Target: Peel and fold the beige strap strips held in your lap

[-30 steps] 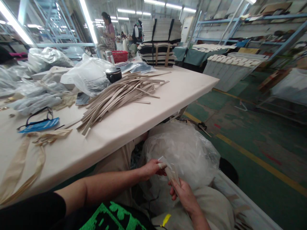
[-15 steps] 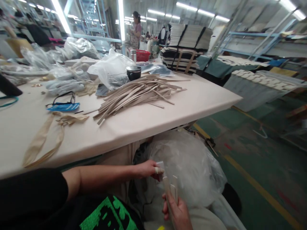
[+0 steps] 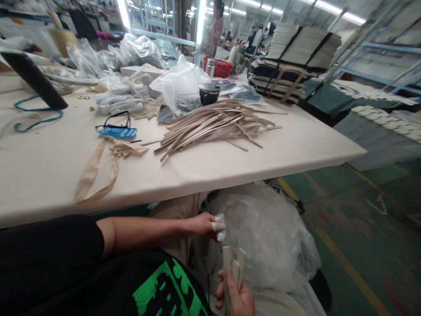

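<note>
Over my lap, my left hand (image 3: 207, 224) pinches a small white piece (image 3: 220, 228), which looks like plastic or thin cloth; a light wrap is around one finger. Below and to its right, my right hand (image 3: 237, 294) is closed around several beige fabric straps (image 3: 226, 259), their flat ends pointing up. The white piece and the strap ends are apart. Beyond both hands, a large clear plastic bag (image 3: 263, 237) bulges beside my legs. A loose pile of similar long beige strips (image 3: 210, 127) lies on the table (image 3: 197, 173).
Eyeglasses (image 3: 115, 120) rest over a blue packet (image 3: 116, 131), with a tan cloth loop (image 3: 88, 177) nearby. A black lidded cup (image 3: 209, 93), a white plastic bag (image 3: 184, 81) and a red basket (image 3: 220, 68) stand farther back. Strapped fabric stacks (image 3: 296, 57) rise at the back right.
My view has turned left, so the table things sit farther right. The right hand with the straps has dropped slightly away from the left hand. Both hands keep their holds.
</note>
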### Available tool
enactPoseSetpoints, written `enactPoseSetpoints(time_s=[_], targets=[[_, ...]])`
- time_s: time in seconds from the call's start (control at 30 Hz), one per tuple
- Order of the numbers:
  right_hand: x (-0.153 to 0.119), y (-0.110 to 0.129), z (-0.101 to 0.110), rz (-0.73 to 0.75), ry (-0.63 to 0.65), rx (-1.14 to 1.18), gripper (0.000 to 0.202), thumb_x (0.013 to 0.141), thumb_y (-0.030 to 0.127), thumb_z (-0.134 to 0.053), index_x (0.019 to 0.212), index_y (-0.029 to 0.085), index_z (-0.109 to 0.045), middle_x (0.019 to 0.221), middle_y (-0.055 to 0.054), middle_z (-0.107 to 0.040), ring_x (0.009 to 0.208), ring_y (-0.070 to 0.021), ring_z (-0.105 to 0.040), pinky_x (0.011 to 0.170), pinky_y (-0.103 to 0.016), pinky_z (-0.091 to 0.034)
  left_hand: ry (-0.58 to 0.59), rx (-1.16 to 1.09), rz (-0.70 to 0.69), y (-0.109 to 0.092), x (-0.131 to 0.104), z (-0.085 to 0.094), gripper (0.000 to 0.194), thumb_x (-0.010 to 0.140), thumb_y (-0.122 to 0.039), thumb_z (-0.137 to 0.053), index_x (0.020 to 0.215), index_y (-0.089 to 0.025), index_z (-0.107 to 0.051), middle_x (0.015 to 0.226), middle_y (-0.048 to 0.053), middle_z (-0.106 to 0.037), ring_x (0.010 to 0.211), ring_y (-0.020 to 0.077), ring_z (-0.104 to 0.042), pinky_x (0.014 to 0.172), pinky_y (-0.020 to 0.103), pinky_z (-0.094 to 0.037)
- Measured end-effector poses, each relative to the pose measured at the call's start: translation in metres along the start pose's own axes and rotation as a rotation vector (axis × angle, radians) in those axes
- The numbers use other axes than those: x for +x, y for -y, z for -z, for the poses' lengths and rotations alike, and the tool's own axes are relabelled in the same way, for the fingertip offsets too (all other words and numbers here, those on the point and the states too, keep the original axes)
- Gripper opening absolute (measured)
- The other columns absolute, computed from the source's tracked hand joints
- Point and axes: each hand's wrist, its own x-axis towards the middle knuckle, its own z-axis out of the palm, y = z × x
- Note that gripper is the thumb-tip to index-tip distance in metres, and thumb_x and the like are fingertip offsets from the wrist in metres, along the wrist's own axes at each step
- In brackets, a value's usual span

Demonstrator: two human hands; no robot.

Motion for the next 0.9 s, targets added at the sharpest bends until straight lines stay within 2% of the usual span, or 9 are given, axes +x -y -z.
enactPoseSetpoints(time_s=[0.17, 0.3, 0.57, 0.7, 0.9], targets=[[0.0, 0.009, -0.007, 0.042, -0.088, -0.037, 0.053, 0.068, 0.072, -0.054, 0.076, 0.021, -0.063, 0.046, 0.004, -0.052, 0.037, -0.0099, -0.047, 0.039, -0.02, -0.036, 0.013, -0.04, -0.012, 0.0, 0.002, -0.003, 0.056, 0.06, -0.065, -0.065, 0.066, -0.01, -0.065, 0.065, 0.004, -0.06, 0.06, 0.0126, -0.053, 0.064, 0.025, -0.042], [0.003, 0.008, -0.007, 0.054, -0.112, -0.089, 0.052, 0.071, 0.071, -0.051, 0.079, 0.021, -0.063, 0.048, 0.004, -0.054, 0.039, -0.0111, -0.048, 0.042, -0.022, -0.037, 0.007, -0.057, -0.023, 0.003, 0.002, -0.003, 0.055, 0.057, -0.065, -0.067, 0.064, -0.011, -0.064, 0.063, 0.003, -0.06, 0.059, 0.0133, -0.053, 0.065, 0.026, -0.043], [0.015, -0.008, 0.002, 0.039, -0.041, -0.199, 0.055, 0.075, 0.071, -0.045, 0.085, 0.02, -0.063, 0.052, 0.002, -0.057, 0.043, -0.0134, -0.052, 0.047, -0.024, -0.041, -0.03, -0.051, -0.02, 0.007, 0.008, -0.006, 0.056, 0.056, -0.066, -0.067, 0.063, -0.011, -0.064, 0.062, 0.004, -0.06, 0.058, 0.0134, -0.054, 0.065, 0.027, -0.044], [0.016, -0.008, 0.0, 0.019, -0.012, -0.201, 0.058, 0.074, 0.073, -0.044, 0.084, 0.019, -0.062, 0.053, 0.002, -0.057, 0.043, -0.0136, -0.053, 0.047, -0.024, -0.041, -0.056, -0.032, -0.018, 0.005, 0.009, -0.008, 0.057, 0.056, -0.066, -0.066, 0.063, -0.01, -0.063, 0.061, 0.003, -0.058, 0.057, 0.0128, -0.053, 0.064, 0.027, -0.043], [0.019, -0.008, -0.004, 0.002, 0.009, -0.145, 0.056, 0.075, 0.072, -0.045, 0.084, 0.018, -0.062, 0.052, 0.002, -0.057, 0.043, -0.013, -0.052, 0.045, -0.024, -0.04, -0.024, -0.002, -0.023, 0.004, 0.006, -0.009, 0.055, 0.055, -0.062, -0.069, 0.066, -0.009, -0.064, 0.062, 0.003, -0.058, 0.06, 0.0126, -0.053, 0.063, 0.026, -0.041]])
